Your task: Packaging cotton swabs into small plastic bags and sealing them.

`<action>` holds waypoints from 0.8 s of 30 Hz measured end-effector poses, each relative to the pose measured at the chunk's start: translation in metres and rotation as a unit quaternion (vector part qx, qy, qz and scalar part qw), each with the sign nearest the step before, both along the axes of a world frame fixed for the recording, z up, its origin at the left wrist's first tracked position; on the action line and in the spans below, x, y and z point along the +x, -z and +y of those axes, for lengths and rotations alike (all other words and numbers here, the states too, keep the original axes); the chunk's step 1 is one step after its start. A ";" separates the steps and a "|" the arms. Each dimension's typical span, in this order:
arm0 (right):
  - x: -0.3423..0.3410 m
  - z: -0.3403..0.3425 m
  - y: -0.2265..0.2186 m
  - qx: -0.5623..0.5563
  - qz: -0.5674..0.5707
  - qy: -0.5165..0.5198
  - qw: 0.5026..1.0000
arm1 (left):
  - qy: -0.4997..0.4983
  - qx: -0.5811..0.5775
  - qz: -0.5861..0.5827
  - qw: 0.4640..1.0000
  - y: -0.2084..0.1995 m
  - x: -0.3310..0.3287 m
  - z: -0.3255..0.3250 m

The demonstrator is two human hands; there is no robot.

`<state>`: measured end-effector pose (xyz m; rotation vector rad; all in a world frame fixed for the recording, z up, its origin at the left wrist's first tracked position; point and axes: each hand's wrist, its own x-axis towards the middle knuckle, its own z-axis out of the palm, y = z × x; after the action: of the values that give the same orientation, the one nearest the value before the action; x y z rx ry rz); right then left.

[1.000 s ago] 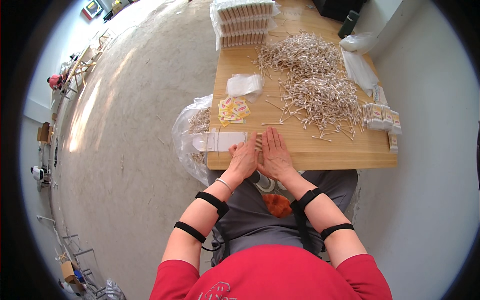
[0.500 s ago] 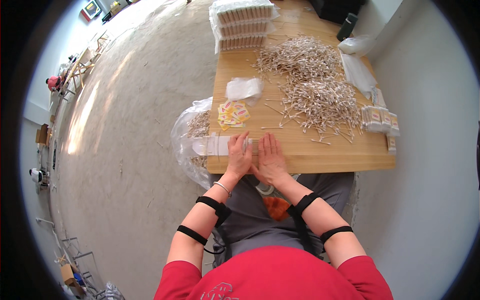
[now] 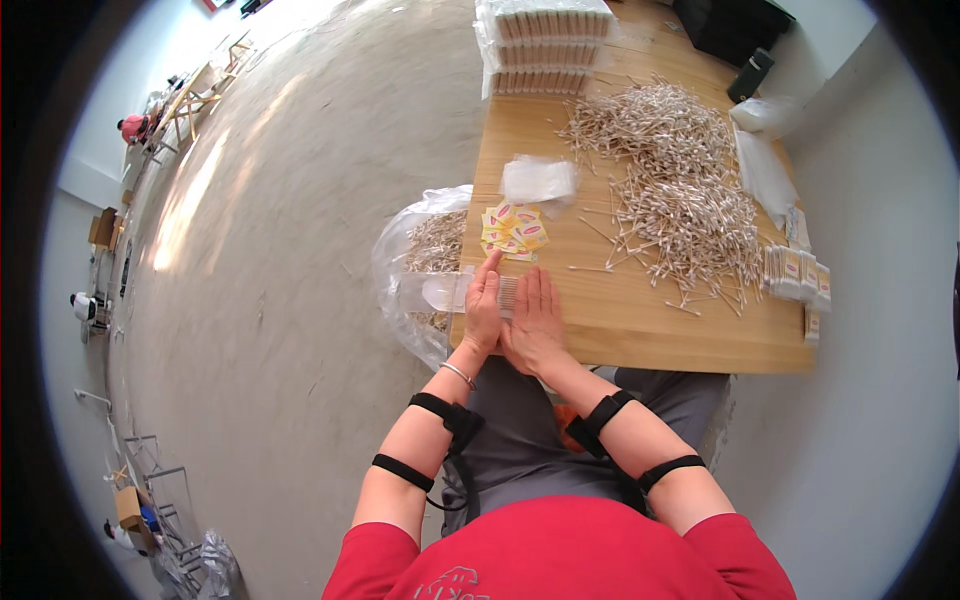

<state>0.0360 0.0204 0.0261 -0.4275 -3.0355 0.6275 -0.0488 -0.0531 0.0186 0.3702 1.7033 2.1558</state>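
Close to the near left corner of the table, a row of cotton swabs (image 3: pixel 508 292) lies side by side between my two hands. My left hand (image 3: pixel 484 312) stands along the left end of the row, its fingers stretched out and close together. Against the right end rests my right hand (image 3: pixel 534 322), with its fingers straight and the palm partly hidden. A clear plastic bag (image 3: pixel 446 293) lies to the left of my left hand and sticks out past the table edge. Just beyond my fingertips are several yellow and white cards (image 3: pixel 514 232).
A big heap of loose cotton swabs (image 3: pixel 680 180) covers the table's (image 3: pixel 640 338) right middle. Beyond the cards lies a stack of clear bags (image 3: pixel 538 180). Filled packs (image 3: pixel 545 55) stand at the back; small packs (image 3: pixel 795 273) sit at right. A plastic sack of swabs (image 3: pixel 432 240) hangs left.
My left hand's fingers have straightened from a curled pose and stand beside the row. The right hand stays flat at the other end. The whole view has shifted, so the table appears farther right.
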 end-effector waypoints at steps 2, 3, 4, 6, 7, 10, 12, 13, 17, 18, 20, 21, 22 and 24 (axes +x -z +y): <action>0.001 -0.002 -0.001 -0.001 -0.005 -0.010 1.000 | 0.012 -0.027 0.020 0.999 -0.002 0.000 -0.005; 0.001 -0.003 -0.004 -0.001 -0.005 -0.013 1.000 | 0.029 -0.054 0.039 0.997 -0.005 0.000 -0.007; 0.001 -0.005 -0.007 0.004 -0.017 -0.013 1.000 | 0.025 -0.055 0.038 0.997 -0.008 -0.001 -0.010; -0.002 -0.009 -0.009 0.009 -0.030 -0.015 0.999 | 0.053 -0.119 0.098 0.987 -0.016 -0.001 -0.015; -0.005 -0.012 -0.009 0.019 -0.043 -0.021 0.999 | 0.050 -0.120 0.097 0.987 -0.020 -0.002 -0.019; -0.008 -0.021 -0.001 0.027 -0.010 -0.027 0.999 | 0.088 -0.230 0.258 0.934 -0.038 -0.020 -0.045; -0.010 -0.025 0.005 0.025 0.035 -0.026 0.999 | 0.124 -0.418 0.410 0.801 -0.048 -0.037 -0.070; -0.012 -0.027 0.004 0.029 0.037 -0.019 0.999 | 0.123 -0.420 0.409 0.801 -0.051 -0.044 -0.079; -0.018 -0.033 0.002 0.023 0.039 -0.018 0.999 | 0.167 -0.533 0.415 0.718 -0.052 -0.060 -0.096; -0.019 -0.034 0.001 0.024 0.038 -0.018 0.999 | 0.187 -0.523 0.407 0.725 -0.051 -0.064 -0.094; -0.022 -0.038 0.000 0.028 0.017 -0.020 0.999 | 0.206 -0.512 0.398 0.733 -0.050 -0.069 -0.093; -0.023 -0.040 -0.001 0.029 0.016 -0.019 0.999 | 0.211 -0.496 0.399 0.741 -0.049 -0.070 -0.092; -0.025 -0.041 -0.002 0.020 0.018 -0.020 0.999 | 0.216 -0.481 0.400 0.750 -0.047 -0.072 -0.092; -0.027 -0.044 -0.002 0.011 0.020 -0.021 1.000 | 0.228 -0.473 0.404 0.749 -0.046 -0.076 -0.091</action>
<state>0.0095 -0.0233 0.0276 -0.3466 -3.0187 0.5971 -0.1251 -0.1439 0.0648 1.3314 2.4937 0.5571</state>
